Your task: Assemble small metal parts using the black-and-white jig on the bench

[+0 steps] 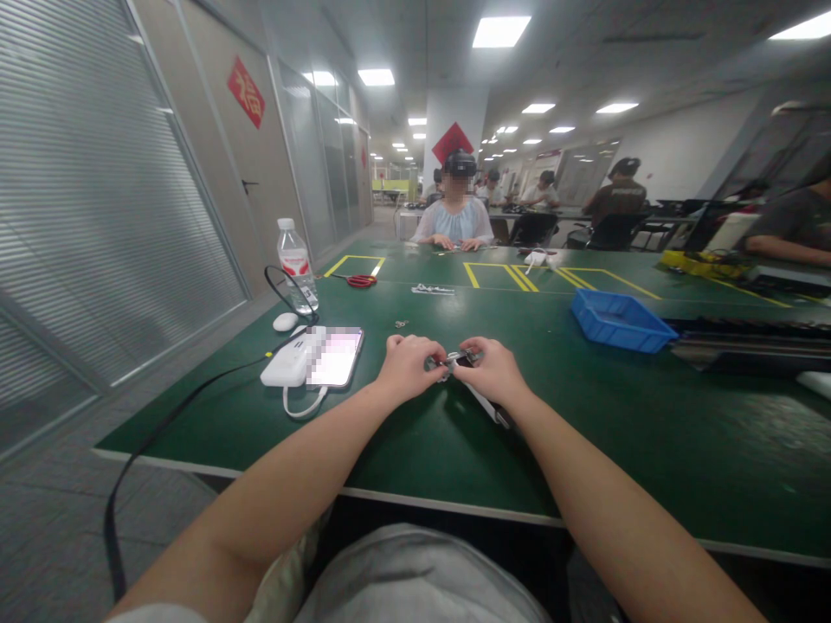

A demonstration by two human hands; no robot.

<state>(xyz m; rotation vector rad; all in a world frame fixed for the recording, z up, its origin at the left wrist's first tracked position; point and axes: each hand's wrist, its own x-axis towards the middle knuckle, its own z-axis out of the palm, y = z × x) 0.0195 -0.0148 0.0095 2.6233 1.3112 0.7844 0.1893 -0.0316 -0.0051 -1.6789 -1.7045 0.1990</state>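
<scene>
My left hand (408, 367) and my right hand (492, 370) meet over the green table (584, 433), knuckles up, fingers curled. Between them they pinch a small silvery metal part (453, 359), too small to name. A flat grey strip (486, 404) runs from under my right hand toward me along the table. Both forearms reach in from the near edge.
Left of my hands lie a phone (336, 356), a white power bank (286, 365) with cable, a white earbud case (285, 322) and a water bottle (297, 275). Red scissors (361, 280) and small metal parts (432, 289) lie farther back. A blue tray (620, 320) stands right. A person (456, 216) sits opposite.
</scene>
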